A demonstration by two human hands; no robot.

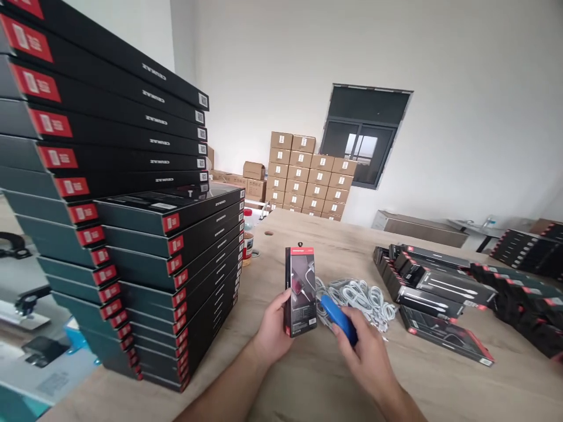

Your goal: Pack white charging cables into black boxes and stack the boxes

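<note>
My left hand (pixel 273 331) is closed round the lower left side of a slim black and red cable box (pixel 303 299), held upright above the table. The box has a picture of a cable, small print and a hanging loop on top. In my right hand (pixel 367 349) is a blue utility knife (pixel 338 317), its front end pointing at the box's right side. Whether the blade is out I cannot tell. Just behind the knife lies a heap of coiled white cables (pixel 360 296), partly hidden by my right hand and the box.
Tall stacks of flat black boxes (pixel 197 264) rise at the left. Packed black cable boxes (pixel 440 287) lie at the right on the wooden table (pixel 325 381). A bottle with a red cap (pixel 247 240) stands behind the left stack. Brown cartons (pixel 303 173) are piled by the wall.
</note>
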